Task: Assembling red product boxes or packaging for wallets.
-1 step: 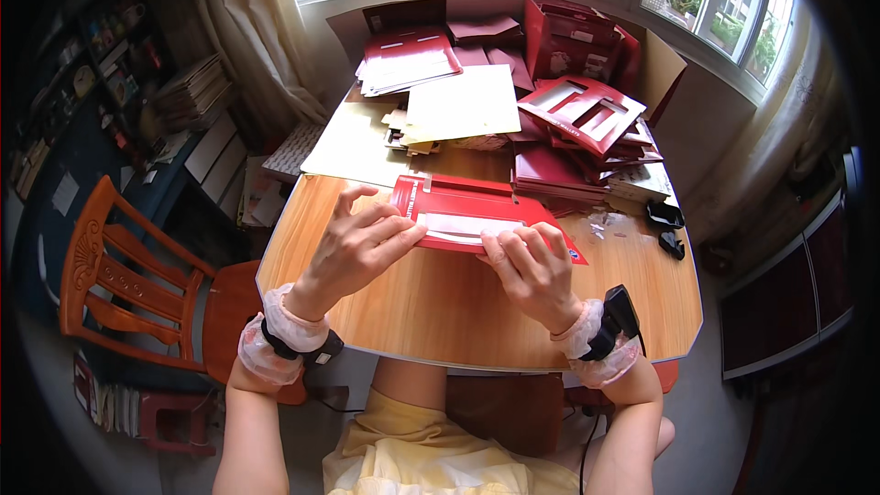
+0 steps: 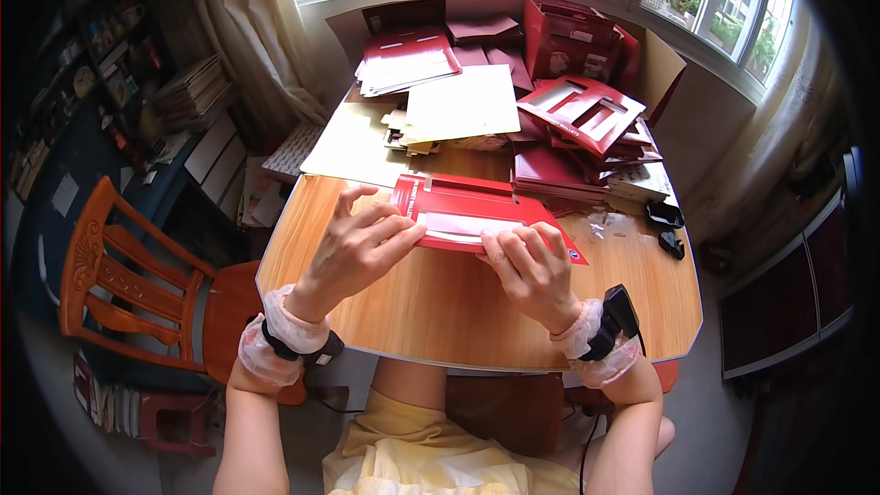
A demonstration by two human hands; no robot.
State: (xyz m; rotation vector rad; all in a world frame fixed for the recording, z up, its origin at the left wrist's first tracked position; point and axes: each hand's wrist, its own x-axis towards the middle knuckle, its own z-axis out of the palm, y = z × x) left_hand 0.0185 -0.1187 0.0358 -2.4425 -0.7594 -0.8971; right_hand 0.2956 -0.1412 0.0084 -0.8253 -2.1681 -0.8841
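Observation:
A red printed cardboard package (image 2: pixel 477 196) with cut-out windows lies slanted near the middle of the wooden table, between my two hands. Along its near side runs a pale strip (image 2: pixel 451 226) in a long window. My left hand (image 2: pixel 353 243) pinches the package's left end, its thumb at the strip's left tip and its index finger raised. On the near right part, the fingers of my right hand (image 2: pixel 532 266) are closed over the edge, touching the strip's right end. The package's underside and the thumb's hold there are hidden.
Beyond the package lie a white sheet (image 2: pixel 463 103), a stack of red cards (image 2: pixel 408 57) and a pile of windowed red packages (image 2: pixel 582 114). An open carton (image 2: pixel 658 73) stands by the window. Small black objects (image 2: pixel 665 214) sit at the right edge. A wooden chair (image 2: pixel 137 275) stands left.

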